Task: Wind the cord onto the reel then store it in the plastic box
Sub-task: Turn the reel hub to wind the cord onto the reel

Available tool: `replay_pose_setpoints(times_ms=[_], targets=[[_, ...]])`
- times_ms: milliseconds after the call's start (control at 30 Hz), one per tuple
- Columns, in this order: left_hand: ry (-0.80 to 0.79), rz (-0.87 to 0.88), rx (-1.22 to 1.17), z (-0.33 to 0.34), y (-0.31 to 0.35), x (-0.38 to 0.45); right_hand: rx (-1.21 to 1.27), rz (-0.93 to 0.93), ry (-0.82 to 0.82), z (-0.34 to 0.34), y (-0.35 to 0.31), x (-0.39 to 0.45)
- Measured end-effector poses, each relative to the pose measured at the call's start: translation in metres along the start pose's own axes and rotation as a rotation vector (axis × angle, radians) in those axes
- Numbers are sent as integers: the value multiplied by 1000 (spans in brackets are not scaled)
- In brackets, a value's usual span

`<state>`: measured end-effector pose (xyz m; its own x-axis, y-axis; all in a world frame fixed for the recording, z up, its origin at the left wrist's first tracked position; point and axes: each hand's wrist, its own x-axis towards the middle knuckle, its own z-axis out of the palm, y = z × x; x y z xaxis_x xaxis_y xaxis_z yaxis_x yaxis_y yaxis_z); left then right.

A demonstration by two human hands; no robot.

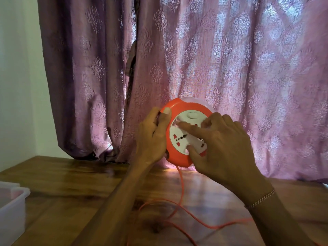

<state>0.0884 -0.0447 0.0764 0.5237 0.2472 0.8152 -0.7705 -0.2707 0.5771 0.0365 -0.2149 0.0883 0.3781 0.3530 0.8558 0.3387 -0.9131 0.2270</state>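
Orange extension reel is held up off the wooden worktop, right in front of the purple curtain. Left hand grips its left rim, right hand has its fingers spread on the white socket face. Loose orange cord trails down and loops over the worktop. Plastic box sits at the left edge, well apart. No readable writing.
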Motion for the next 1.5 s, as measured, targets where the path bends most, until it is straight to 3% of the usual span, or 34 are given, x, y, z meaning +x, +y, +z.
replay_pose_setpoints(times_ms=[200, 433, 600, 833, 1200, 1500], targets=[[7, -14, -38, 1, 1, -1, 45, 193, 105, 2, -8, 2], [-2, -24, -62, 1, 2, 0, 102, 63, 157, -9, 1, 4], [12, -28, -96, 0, 3, 0, 144, -172, -16, -7, 5, 3], [-9, -6, -20, 1, -2, 1, -23, -125, -55, -4, 1, 3], [5, -20, -33, 2, 0, 1, 75, 181, 81, 2, -13, 2], [13, -41, -82, -1, 3, 0, 172, 12, 143, 0, -5, 6]])
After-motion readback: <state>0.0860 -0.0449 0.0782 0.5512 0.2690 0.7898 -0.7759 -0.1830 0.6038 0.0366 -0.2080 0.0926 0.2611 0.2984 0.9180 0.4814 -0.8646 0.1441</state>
